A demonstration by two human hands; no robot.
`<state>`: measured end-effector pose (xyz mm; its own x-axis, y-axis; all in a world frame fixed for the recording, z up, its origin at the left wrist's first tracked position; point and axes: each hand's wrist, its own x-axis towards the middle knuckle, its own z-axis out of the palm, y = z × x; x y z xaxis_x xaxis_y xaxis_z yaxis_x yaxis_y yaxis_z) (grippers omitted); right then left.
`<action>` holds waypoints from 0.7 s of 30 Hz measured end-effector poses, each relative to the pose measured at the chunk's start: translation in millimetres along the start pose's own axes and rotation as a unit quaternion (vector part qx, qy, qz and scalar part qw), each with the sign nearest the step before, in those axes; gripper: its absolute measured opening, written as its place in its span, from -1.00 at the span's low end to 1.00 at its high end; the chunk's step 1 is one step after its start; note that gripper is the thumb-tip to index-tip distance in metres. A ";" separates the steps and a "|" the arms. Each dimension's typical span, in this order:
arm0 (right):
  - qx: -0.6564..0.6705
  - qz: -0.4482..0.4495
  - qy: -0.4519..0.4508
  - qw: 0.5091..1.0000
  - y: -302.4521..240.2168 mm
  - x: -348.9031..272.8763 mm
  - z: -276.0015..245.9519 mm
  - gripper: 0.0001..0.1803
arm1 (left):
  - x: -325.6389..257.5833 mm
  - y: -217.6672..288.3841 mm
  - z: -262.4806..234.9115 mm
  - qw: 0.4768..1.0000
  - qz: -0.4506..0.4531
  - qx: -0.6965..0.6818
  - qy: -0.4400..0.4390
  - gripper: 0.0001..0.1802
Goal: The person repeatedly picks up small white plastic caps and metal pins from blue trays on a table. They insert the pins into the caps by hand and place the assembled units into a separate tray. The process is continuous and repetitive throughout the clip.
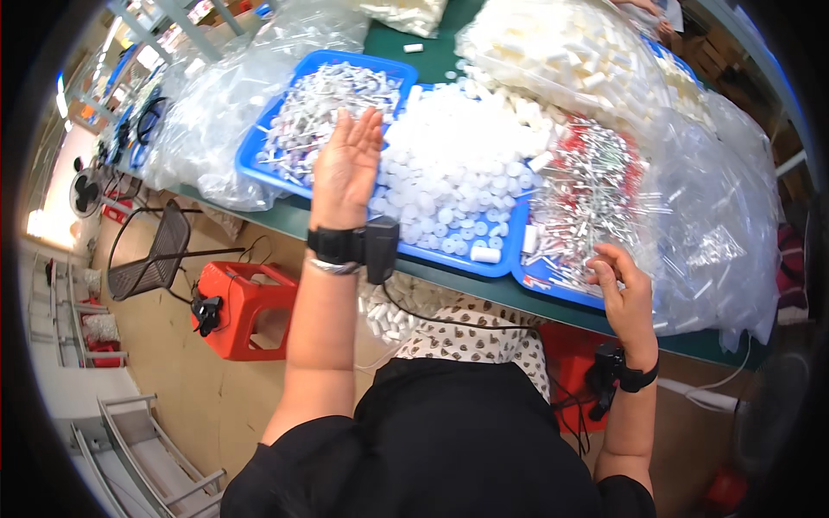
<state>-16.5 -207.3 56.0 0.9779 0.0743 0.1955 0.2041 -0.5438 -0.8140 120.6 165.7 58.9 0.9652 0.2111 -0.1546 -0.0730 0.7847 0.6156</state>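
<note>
My left hand (pixel 347 164) is held palm up with its fingers stretched out, over the right side of the left blue tray (pixel 249 164). Small whitish stick-like parts (pixel 321 102) fill that tray. In the middle blue tray (pixel 484 266) lies a heap of translucent white round caps (pixel 449 207), with a white cylinder (pixel 485 255) at its front edge. My right hand (pixel 623 289) is at the front of the right blue tray (pixel 561 292), thumb and fingertips drawn together. Thin metal pins (pixel 596 194), some with red parts, are piled there. Whatever those fingertips pinch is too small to make out.
Behind the trays sits a large transparent bag of white cylinders (pixel 553 52). Crumpled plastic bags lie at left (pixel 229 112) and right (pixel 712 250) on the green table (pixel 389 39). A red stool (pixel 246 311) and a dark chair (pixel 155 250) stand left. Another person's hand (pixel 643 7) shows at the far right.
</note>
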 end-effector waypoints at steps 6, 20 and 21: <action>-0.231 -0.017 0.006 0.973 12.4 -24.4 -52.1 -0.91 | -74.6 -54.2 -4.1 0.901 -0.012 0.405 -0.153 -0.65; -0.353 -0.019 -0.053 0.934 23.5 -49.1 -63.6 -0.91 | -135.7 -208.6 54.4 0.547 0.130 0.625 -0.542 -0.74; -0.348 -0.019 -0.050 0.936 24.2 -50.7 -63.9 -0.91 | -136.1 -212.9 56.2 0.563 0.139 0.605 -0.546 -0.72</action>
<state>-64.1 -277.7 61.3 0.9769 0.1640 0.1372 0.1941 -0.9493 -0.2475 18.9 -62.8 -7.7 0.5857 -0.7745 0.2390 -0.6728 -0.3001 0.6763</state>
